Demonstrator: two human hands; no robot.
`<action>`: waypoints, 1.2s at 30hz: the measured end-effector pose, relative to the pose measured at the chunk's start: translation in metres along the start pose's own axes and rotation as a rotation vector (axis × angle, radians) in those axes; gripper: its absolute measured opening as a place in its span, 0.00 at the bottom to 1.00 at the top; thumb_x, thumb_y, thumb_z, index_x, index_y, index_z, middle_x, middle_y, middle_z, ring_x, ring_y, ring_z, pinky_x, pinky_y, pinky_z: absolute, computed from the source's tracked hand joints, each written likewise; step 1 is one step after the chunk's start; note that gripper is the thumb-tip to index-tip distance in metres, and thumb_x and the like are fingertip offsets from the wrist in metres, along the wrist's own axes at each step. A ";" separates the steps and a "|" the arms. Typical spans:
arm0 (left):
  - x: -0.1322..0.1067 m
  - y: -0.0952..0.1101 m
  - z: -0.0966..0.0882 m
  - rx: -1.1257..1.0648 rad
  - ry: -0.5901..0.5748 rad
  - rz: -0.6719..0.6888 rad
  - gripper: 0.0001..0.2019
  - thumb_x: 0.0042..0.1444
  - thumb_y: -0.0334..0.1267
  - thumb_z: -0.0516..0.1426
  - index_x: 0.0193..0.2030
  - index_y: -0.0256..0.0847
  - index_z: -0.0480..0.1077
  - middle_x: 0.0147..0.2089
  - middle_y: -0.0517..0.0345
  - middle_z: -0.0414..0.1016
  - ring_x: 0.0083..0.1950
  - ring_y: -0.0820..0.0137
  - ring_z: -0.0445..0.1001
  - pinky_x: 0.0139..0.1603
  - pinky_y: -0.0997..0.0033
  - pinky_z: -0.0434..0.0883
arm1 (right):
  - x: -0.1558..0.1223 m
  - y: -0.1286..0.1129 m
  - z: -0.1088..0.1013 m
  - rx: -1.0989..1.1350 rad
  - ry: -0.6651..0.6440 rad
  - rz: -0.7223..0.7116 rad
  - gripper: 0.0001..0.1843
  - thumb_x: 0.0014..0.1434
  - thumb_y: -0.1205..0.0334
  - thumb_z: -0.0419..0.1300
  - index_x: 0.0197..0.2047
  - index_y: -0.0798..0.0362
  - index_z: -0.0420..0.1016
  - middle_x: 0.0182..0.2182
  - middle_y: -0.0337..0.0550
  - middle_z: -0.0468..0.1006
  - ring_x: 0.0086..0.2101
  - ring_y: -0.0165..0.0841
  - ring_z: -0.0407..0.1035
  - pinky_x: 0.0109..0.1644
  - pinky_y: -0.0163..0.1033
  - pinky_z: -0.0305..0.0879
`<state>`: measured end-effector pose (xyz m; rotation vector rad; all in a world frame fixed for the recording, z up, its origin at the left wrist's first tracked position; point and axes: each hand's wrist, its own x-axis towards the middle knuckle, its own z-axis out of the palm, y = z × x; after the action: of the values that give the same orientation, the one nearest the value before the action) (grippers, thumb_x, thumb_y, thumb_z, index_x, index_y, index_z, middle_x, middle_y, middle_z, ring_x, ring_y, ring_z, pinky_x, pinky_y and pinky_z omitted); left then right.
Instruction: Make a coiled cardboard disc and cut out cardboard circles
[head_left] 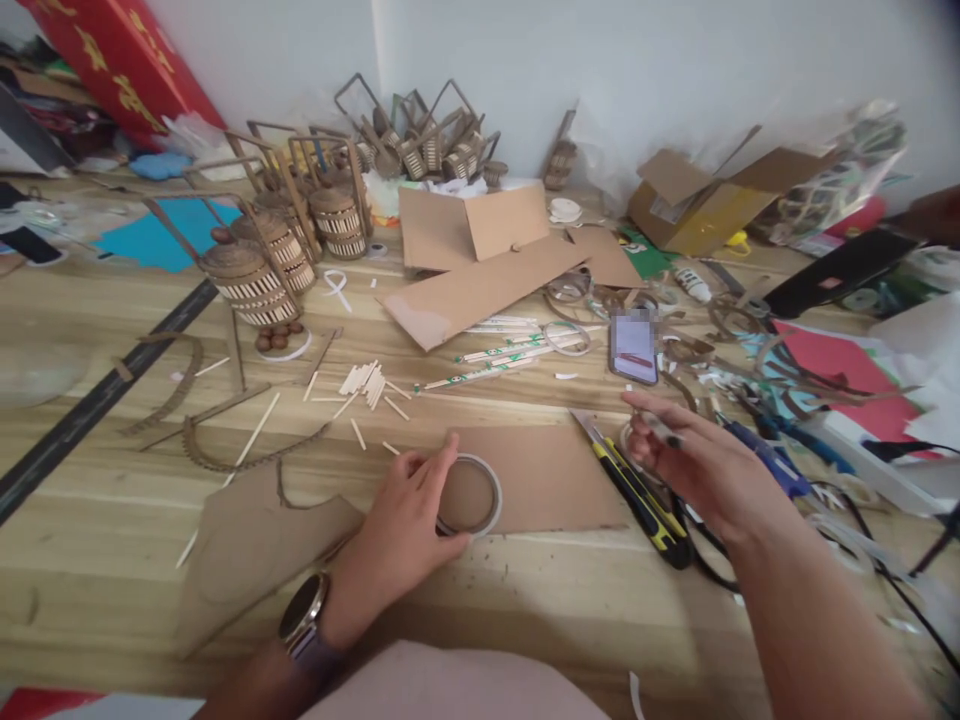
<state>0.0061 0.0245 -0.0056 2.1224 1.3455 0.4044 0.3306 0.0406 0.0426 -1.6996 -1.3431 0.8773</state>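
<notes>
"What carries it all?"

"A wooden bench (562, 580); near the middle of its near edge lies a flat piece of cardboard (555, 485); I'd keep that flush with the wood, so nothing rocks."

"And the hands?"

"The left hand (405, 520) is at the cardboard's left end; the right hand (701, 460) is past its other end, toward the bench's right edge."

"Anything in the way?"

"A yellow-and-black knife (643, 492) lies by the cardboard's right end, blade apparently out; safer slid toward the bench's right edge, clear of the wrist."

"How is the ring held?"

"The tape ring (496, 495) sits on the left part of the cardboard; the left thumb and forefinger, spread wide, grip its rim between them; even downward pressure should stop it creeping."

"And the smallest thing?"

"Seemingly a pen (661, 429), pinched in the right fingers, well apart from the ring; a light, steep hold would serve best if it meets that rim."
</notes>
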 end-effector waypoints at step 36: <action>-0.001 -0.005 0.002 -0.133 -0.013 -0.067 0.52 0.45 0.31 0.65 0.75 0.42 0.43 0.66 0.48 0.70 0.63 0.48 0.61 0.65 0.43 0.60 | -0.075 -0.015 0.104 0.487 -0.015 0.104 0.22 0.64 0.39 0.58 0.39 0.50 0.79 0.26 0.42 0.82 0.26 0.38 0.77 0.33 0.42 0.76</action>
<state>0.0034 0.0246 -0.0101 1.9629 1.3400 0.4401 0.2175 -0.0143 0.0123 -1.3883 -0.9539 1.1689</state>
